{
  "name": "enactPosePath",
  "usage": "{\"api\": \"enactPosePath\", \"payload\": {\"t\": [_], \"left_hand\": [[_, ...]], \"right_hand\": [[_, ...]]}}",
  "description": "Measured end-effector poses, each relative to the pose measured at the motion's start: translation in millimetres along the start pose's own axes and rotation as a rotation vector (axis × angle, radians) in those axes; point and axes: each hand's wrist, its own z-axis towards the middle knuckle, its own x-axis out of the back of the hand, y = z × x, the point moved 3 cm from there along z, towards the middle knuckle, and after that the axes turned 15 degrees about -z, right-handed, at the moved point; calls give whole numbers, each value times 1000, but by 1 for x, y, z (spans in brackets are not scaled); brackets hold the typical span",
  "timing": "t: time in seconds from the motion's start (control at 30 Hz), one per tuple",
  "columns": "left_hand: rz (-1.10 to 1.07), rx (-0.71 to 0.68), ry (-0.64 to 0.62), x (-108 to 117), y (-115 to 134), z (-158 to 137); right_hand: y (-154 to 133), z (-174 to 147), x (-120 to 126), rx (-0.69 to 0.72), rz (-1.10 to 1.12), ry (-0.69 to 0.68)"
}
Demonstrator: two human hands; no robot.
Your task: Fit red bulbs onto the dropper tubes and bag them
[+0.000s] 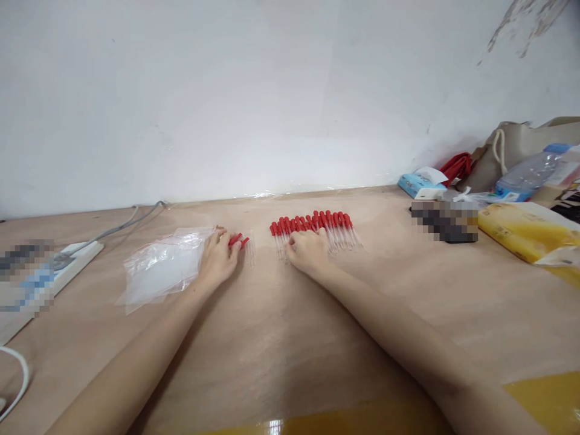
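Note:
My left hand [219, 256] is beside the clear plastic bags, its fingers curled round a few red-topped droppers [239, 240] with thin clear stems lying on the table. Right of it, a row of droppers [335, 223] lies side by side, red rubber bulbs toward the wall and clear tapered stems toward me. Over the row's lower left part rests my right hand [309, 249], fingers bent inward and fingertips hidden, so what they grip does not show. Several clear zip bags [163, 266] are stacked flat under and left of my left wrist.
At the left lies a white power strip [86, 254] with a grey cable [122, 226]. A blue tissue pack [419, 184], a plastic bottle [530, 172], a grey bag [483, 154] and a yellow tissue pack [521, 232] crowd the right. A white wall [272, 109] stands behind.

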Motion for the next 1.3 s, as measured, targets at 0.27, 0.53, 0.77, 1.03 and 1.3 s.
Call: {"api": "enactPosePath", "payload": {"t": [0.27, 0.53, 0.77, 1.03, 1.3], "left_hand": [[34, 177, -58, -18, -29, 24], [-18, 191, -76, -34, -10, 21], [-35, 179, -63, -33, -4, 16], [-74, 111, -59, -16, 4, 18], [-96, 77, -184, -23, 8, 16]], "right_hand": [[-26, -1, -6, 54, 26, -60], [-33, 8, -10, 13, 47, -87], [-46, 24, -13, -89, 25, -254], [-47, 29, -18, -183, 39, -284], [-45, 24, -19, -166, 81, -317]]}}
